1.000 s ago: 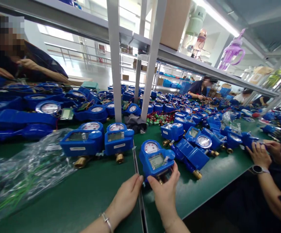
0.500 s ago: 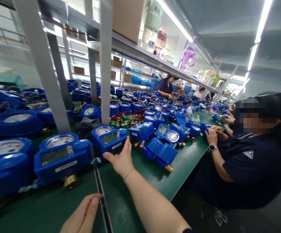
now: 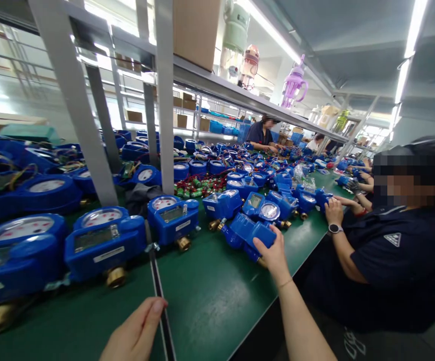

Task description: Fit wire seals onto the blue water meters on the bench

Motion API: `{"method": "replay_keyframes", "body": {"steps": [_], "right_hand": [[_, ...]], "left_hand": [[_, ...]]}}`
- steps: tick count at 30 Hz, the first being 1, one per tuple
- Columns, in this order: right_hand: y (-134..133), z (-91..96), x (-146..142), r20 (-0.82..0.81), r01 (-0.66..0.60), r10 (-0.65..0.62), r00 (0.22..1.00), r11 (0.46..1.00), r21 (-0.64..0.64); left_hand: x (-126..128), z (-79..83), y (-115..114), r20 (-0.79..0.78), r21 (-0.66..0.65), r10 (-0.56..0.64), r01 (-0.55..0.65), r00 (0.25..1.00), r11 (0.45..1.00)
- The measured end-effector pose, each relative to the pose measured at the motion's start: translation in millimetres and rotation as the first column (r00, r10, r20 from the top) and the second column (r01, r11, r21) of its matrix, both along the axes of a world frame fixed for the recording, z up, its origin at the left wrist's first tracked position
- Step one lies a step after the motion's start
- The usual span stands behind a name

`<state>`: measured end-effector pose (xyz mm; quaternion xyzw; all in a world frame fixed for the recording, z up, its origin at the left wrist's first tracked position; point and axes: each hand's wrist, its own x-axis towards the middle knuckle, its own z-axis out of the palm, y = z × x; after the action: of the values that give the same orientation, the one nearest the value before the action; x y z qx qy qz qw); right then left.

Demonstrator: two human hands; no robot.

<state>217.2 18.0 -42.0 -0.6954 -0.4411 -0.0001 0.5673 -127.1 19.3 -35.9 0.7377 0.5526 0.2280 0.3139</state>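
Observation:
My right hand grips the near end of a blue water meter lying on its side, thumb on its housing and fingers over the far edge. At the bottom, my left hand is closed, thumb pressed against the fingers, above a dark strip in the green bench top; whether anything is in it is hidden. Left of the right hand stands another water meter with a display, a round dial and a brass fitting. Two more meters, one of them this nearer meter, stand in line to its left.
Grey shelf posts rise behind the front meters. Green batteries with red wires lie heaped beyond. A co-worker sits at the right, hands on a meter. Drink bottles stand on the overhead shelf.
My right hand has left the upright water meter and moved right onto the meter lying on its side. My left hand stays low, nearly in place. The view has shifted slightly.

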Motion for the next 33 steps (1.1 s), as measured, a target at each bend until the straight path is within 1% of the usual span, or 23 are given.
{"method": "replay_keyframes", "body": {"steps": [2,4,7,9,11,12,13,14,16,18,20,22,24,26,27,29,30,31,33], "right_hand": [[-2,-2.0,-7,0.006,-0.020,0.020,1.000,1.000,0.021],[-11,-1.8,-23,0.035,-0.028,0.027,0.999,0.999,0.044],[-36,-0.6,-52,0.168,-0.066,0.048,0.985,0.992,0.104],[-55,0.5,-69,0.247,-0.124,0.088,0.965,0.983,0.133],[-72,1.5,-87,0.248,-0.177,0.144,0.958,0.977,0.118],[-78,1.3,-98,0.232,-0.185,0.157,0.960,0.978,0.102],[-82,0.5,-111,0.220,-0.172,0.149,0.964,0.981,0.089],[-85,-1.1,-125,0.222,-0.141,0.118,0.968,0.986,0.089],[-87,-6.0,-156,0.245,-0.047,0.015,0.969,0.991,0.123],[-87,-11.0,-183,0.261,0.010,-0.050,0.964,0.988,0.151],[-90,-14.0,-200,0.284,0.010,-0.042,0.958,0.994,0.113],[-94,-15.2,-207,0.337,-0.028,0.010,0.941,0.998,0.048],[-96,-16.2,-207,0.420,-0.059,0.041,0.907,0.998,0.030],[-93,-18.1,-204,0.494,-0.060,0.018,0.869,0.996,0.068],[-89,-19.2,-203,0.519,-0.056,-0.002,0.855,0.994,0.096],[-80,-20.5,-199,0.552,-0.067,-0.024,0.833,0.987,0.143],[-76,-20.5,-197,0.567,-0.086,-0.018,0.824,0.984,0.156],[-73,-19.9,-193,0.579,-0.113,0.001,0.815,0.981,0.158],[-72,-17.6,-184,0.599,-0.186,0.067,0.798,0.973,0.139]], "left_hand": [[1,1.6,-1,-0.008,0.013,0.006,-0.005,1.000,1.000],[1,1.9,0,-0.003,0.020,0.009,-0.009,1.000,1.000],[-1,1.6,1,0.021,0.013,-0.001,0.000,1.000,1.000],[-3,2.3,0,0.036,0.021,0.015,-0.015,0.999,1.000],[-2,3.6,-5,0.055,0.062,0.050,-0.053,0.997,0.997],[0,4.1,-10,0.077,0.094,0.058,-0.065,0.995,0.993],[3,4.2,-16,0.105,0.130,0.043,-0.057,0.994,0.990],[6,3.8,-23,0.133,0.168,-0.001,-0.022,0.991,0.985],[15,2.0,-37,0.171,0.229,-0.121,0.080,0.978,0.970],[22,0.5,-44,0.193,0.232,-0.208,0.162,0.959,0.959],[26,1.7,-41,0.260,0.180,-0.235,0.192,0.937,0.965],[26,5.9,-28,0.397,0.074,-0.253,0.244,0.882,0.967],[26,11.3,-11,0.577,-0.041,-0.261,0.347,0.774,0.937],[29,14.7,5,0.739,-0.123,-0.226,0.457,0.635,0.881],[32,15.0,12,0.800,-0.140,-0.189,0.484,0.569,0.864],[37,13.5,19,0.875,-0.156,-0.104,0.478,0.473,0.864],[40,12.0,21,0.891,-0.162,-0.068,0.454,0.448,0.876],[42,10.3,21,0.898,-0.169,-0.039,0.424,0.439,0.890],[43,7.4,19,0.890,-0.185,-0.010,0.381,0.455,0.906]]}}
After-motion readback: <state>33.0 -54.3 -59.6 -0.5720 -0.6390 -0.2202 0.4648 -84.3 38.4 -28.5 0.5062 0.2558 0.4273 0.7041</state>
